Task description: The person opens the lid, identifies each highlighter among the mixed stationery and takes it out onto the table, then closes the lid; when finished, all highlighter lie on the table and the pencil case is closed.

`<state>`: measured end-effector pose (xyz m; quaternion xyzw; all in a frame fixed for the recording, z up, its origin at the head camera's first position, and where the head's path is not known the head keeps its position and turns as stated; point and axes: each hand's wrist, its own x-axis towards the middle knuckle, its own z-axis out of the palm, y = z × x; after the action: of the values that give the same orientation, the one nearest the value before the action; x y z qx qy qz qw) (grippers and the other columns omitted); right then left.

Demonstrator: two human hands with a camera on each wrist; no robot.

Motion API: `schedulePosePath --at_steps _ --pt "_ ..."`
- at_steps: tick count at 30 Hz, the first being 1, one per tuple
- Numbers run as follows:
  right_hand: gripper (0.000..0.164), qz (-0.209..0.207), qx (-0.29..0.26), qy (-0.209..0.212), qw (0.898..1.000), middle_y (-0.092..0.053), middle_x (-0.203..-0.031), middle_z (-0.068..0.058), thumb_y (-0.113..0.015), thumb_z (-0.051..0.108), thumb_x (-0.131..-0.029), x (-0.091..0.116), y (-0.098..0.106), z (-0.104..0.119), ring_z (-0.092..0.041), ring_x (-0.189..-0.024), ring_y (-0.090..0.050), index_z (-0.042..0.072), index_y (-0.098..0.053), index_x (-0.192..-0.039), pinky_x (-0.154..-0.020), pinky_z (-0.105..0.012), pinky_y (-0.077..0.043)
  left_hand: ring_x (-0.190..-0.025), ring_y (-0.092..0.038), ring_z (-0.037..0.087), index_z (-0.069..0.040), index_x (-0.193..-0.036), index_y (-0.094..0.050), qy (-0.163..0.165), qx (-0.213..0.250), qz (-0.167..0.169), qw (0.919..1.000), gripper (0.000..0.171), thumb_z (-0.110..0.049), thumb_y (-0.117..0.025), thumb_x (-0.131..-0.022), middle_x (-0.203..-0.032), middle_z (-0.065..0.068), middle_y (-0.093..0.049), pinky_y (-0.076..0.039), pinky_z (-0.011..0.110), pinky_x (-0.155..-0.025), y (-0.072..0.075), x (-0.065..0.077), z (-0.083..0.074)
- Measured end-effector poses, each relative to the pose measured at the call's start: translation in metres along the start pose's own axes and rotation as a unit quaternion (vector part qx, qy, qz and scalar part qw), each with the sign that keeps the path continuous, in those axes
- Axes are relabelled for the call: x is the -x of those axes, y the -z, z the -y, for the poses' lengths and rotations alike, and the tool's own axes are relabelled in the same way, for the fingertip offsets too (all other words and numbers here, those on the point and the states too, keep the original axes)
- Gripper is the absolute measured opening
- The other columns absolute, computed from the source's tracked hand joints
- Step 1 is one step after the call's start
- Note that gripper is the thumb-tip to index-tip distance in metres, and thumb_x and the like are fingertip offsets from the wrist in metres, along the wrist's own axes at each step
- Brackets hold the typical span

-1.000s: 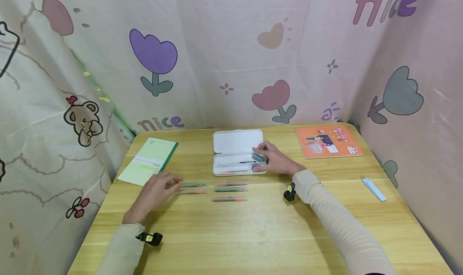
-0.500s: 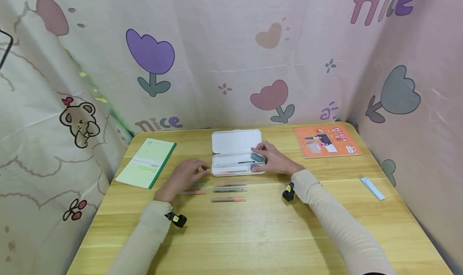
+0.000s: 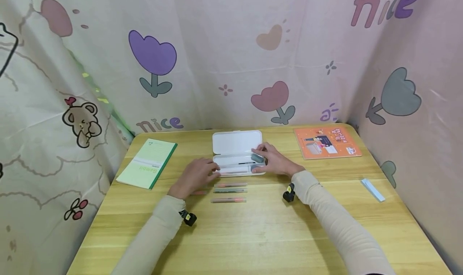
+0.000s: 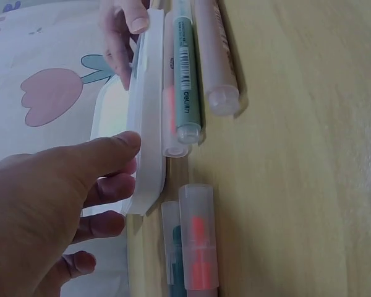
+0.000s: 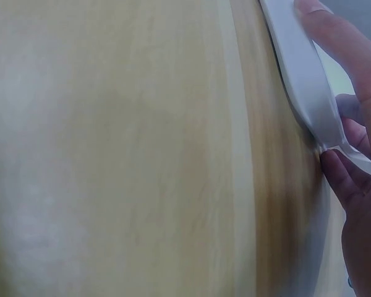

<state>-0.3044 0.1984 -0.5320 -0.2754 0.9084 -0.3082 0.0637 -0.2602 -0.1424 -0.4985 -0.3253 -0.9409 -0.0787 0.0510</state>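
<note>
A white pencil case (image 3: 236, 142) lies with its lid open at the back middle of the table. Inside it are a grey-green object (image 3: 257, 158) and a thin dark pen (image 3: 246, 163). My right hand (image 3: 276, 160) grips the case's right end, fingers and thumb across its width. At the left end, the thumb and bent fingers of my left hand (image 3: 195, 176) are on the case's corner. In front of the case lie three highlighters, the nearest a pinkish one (image 3: 228, 200); a green one (image 4: 187, 77) shows in the left wrist view. Two more capped highlighters (image 4: 198, 241) lie partly under my left hand.
A green notebook (image 3: 147, 162) lies at the left of the table. An orange booklet (image 3: 327, 142) is at the back right, and a light blue strip (image 3: 373, 189) lies near the right edge. A patterned curtain (image 3: 202, 46) hangs behind the table.
My left hand has moved right, from beside the notebook and the left highlighters to the left end of the pencil case. My right hand has stayed on the case's right end.
</note>
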Motion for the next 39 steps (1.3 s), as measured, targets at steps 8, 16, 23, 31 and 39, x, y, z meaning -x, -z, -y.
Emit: schedulePosePath --at_steps 8,16,23,31,39 --pt "0.095 0.004 -0.005 -0.003 1.0 -0.037 -0.139 0.001 -0.076 0.065 -0.077 0.0 0.001 -0.001 -0.02 -0.126 -0.034 0.017 -0.042 -0.153 -0.11 -0.043 -0.036 -0.091 -0.063 0.014 -0.02 -0.102 -0.076 -0.012 -0.015 0.03 0.9994 0.019 -0.034 -0.064 -0.098 -0.097 -0.005 -0.07 -0.051 0.039 -0.091 -0.001 -0.006 -0.007" --pt "0.097 0.009 0.002 -0.008 1.0 -0.036 -0.141 0.002 -0.074 0.067 -0.077 0.0 -0.001 -0.002 -0.019 -0.128 -0.033 0.018 -0.041 -0.153 -0.111 -0.043 -0.035 -0.087 -0.061 0.011 -0.02 -0.108 -0.076 0.01 0.014 0.03 0.9994 0.023 -0.035 -0.062 -0.099 -0.097 -0.005 -0.071 -0.051 0.033 -0.083 -0.006 -0.004 -0.007" --pt "0.096 0.006 0.002 -0.005 1.0 -0.036 -0.14 0.002 -0.075 0.067 -0.077 0.0 0.0 -0.002 -0.019 -0.127 -0.033 0.019 -0.042 -0.153 -0.11 -0.043 -0.036 -0.088 -0.061 0.012 -0.019 -0.107 -0.076 0.029 0.008 -0.02 0.9993 0.021 -0.033 -0.064 -0.098 -0.094 -0.006 -0.069 -0.052 0.031 -0.08 -0.006 -0.003 -0.008" --pt "0.095 0.009 -0.002 -0.005 1.0 -0.036 -0.141 0.002 -0.075 0.065 -0.078 0.0 -0.001 -0.002 -0.019 -0.128 -0.033 0.018 -0.04 -0.153 -0.111 -0.043 -0.035 -0.088 -0.063 0.015 -0.019 -0.103 -0.077 0.012 -0.013 -0.053 0.9984 0.015 -0.03 -0.07 -0.095 -0.094 -0.004 -0.069 -0.052 0.033 -0.082 -0.007 -0.002 -0.007" --pt "0.094 0.004 0.0 -0.004 1.0 -0.036 -0.141 0.001 -0.077 0.062 -0.078 0.001 0.0 -0.001 -0.019 -0.128 -0.034 0.018 -0.041 -0.153 -0.11 -0.045 -0.036 -0.104 -0.063 0.019 -0.018 -0.105 -0.076 0.038 0.037 -0.101 0.9935 0.017 -0.03 -0.069 -0.095 -0.105 -0.002 -0.072 -0.054 0.038 -0.09 0.006 0.021 0.01"
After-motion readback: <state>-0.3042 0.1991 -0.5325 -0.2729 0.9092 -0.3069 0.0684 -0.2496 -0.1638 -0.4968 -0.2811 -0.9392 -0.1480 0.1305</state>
